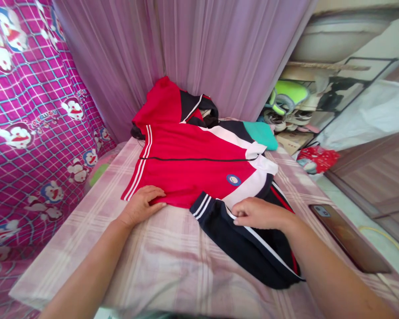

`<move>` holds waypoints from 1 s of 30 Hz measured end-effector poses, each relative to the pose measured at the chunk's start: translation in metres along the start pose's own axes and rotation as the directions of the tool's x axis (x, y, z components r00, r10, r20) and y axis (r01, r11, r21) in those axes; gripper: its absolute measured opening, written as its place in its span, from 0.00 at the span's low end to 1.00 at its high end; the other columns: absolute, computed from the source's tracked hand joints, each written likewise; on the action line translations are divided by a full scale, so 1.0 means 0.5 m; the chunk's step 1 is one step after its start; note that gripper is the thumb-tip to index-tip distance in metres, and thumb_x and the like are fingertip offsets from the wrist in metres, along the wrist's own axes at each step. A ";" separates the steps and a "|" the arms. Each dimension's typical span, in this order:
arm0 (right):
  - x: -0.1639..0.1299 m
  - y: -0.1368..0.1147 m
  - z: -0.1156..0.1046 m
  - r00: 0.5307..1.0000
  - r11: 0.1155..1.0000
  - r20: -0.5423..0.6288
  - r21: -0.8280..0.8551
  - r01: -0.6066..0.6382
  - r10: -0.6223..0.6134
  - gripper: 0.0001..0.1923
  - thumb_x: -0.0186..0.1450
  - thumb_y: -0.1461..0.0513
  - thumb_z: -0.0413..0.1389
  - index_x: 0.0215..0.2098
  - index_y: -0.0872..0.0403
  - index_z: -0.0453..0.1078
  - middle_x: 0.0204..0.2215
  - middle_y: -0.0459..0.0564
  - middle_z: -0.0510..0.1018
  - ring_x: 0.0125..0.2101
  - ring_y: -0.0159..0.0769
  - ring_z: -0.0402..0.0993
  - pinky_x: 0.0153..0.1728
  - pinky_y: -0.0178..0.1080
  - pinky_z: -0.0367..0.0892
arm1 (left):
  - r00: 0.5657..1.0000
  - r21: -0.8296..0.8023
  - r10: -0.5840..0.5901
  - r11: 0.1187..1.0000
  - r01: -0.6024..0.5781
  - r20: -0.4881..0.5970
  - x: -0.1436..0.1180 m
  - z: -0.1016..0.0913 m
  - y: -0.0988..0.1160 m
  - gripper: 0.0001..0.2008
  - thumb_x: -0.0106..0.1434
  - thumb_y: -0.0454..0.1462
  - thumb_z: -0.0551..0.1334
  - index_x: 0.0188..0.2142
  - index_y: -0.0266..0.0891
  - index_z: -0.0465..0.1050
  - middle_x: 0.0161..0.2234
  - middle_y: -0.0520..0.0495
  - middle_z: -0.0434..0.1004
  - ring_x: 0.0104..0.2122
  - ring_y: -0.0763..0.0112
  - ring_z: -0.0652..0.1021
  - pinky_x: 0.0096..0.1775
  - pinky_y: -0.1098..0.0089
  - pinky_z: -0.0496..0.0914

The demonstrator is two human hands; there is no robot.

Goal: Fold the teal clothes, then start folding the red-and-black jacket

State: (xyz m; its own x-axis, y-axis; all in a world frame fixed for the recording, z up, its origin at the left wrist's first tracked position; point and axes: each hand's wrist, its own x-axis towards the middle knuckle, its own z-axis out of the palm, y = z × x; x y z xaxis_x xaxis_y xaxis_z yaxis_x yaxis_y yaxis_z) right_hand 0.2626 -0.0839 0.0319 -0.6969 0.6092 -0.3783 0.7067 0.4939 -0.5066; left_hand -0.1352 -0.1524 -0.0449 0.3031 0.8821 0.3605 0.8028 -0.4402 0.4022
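Note:
A red, white and navy zip-up jacket [193, 141] lies front up on the table, its striped hem to the left and its white collar to the right. My left hand [144, 204] rests on the jacket's lower near edge beside the hem, fingers stretched out. One navy sleeve [246, 248] with white and red stripes is bent toward me, its cuff against the jacket's near side. My right hand [257, 213] is on that sleeve, its fingers curled and pinching the fabric by the white stripe. A round blue-and-white badge [233, 180] shows on the chest.
The table [173, 261] has a checked cloth. More red and navy clothing [166, 102] and a teal piece [261, 135] lie behind the jacket. A phone [347, 237] sits at the right edge. Purple curtains [193, 44] hang behind; a shoe rack [306, 106] stands at right.

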 end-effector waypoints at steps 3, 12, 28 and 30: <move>0.001 0.058 -0.036 0.979 0.994 -0.195 0.100 -0.040 0.059 0.16 0.64 0.50 0.52 0.30 0.51 0.74 0.26 0.46 0.77 0.28 0.37 0.72 0.31 0.36 0.64 | 0.998 -0.055 -0.068 0.996 0.068 0.006 0.000 -0.004 0.002 0.16 0.67 0.48 0.58 0.42 0.41 0.77 0.41 0.43 0.83 0.43 0.62 0.80 0.49 0.61 0.74; -0.015 0.049 -0.019 0.496 0.903 -0.855 -0.085 -0.420 0.151 0.18 0.68 0.57 0.47 0.47 0.51 0.77 0.44 0.57 0.81 0.44 0.48 0.77 0.44 0.44 0.68 | 0.985 -0.063 -0.171 0.983 0.173 0.034 0.008 -0.001 0.010 0.16 0.68 0.46 0.53 0.36 0.43 0.76 0.41 0.43 0.83 0.43 0.62 0.80 0.50 0.59 0.73; 0.056 -0.021 0.139 0.875 0.980 -0.484 -0.174 -0.102 0.005 0.09 0.67 0.64 0.52 0.33 0.51 0.74 0.36 0.49 0.79 0.39 0.37 0.74 0.43 0.38 0.64 | 0.978 -0.090 -0.199 0.975 0.204 0.068 -0.060 -0.057 -0.046 0.16 0.61 0.51 0.60 0.36 0.43 0.78 0.51 0.40 0.80 0.54 0.57 0.77 0.58 0.54 0.69; 0.059 -0.020 0.136 0.884 0.987 -0.468 -0.128 -0.093 0.022 0.08 0.67 0.64 0.53 0.35 0.51 0.75 0.36 0.48 0.80 0.39 0.37 0.73 0.42 0.38 0.64 | 0.971 -0.096 -0.237 0.966 0.240 0.040 -0.056 -0.055 -0.050 0.17 0.63 0.51 0.58 0.35 0.43 0.78 0.49 0.41 0.81 0.52 0.58 0.78 0.57 0.54 0.70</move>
State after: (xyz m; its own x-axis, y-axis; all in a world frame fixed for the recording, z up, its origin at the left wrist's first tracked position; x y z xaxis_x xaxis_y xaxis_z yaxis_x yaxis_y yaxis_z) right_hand 0.2265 -0.1129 -0.0269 -0.5431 0.8395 0.0166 0.7780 0.5106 -0.3661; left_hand -0.1778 -0.1709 -0.0419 0.1244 0.9673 0.2208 0.7989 -0.2297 0.5559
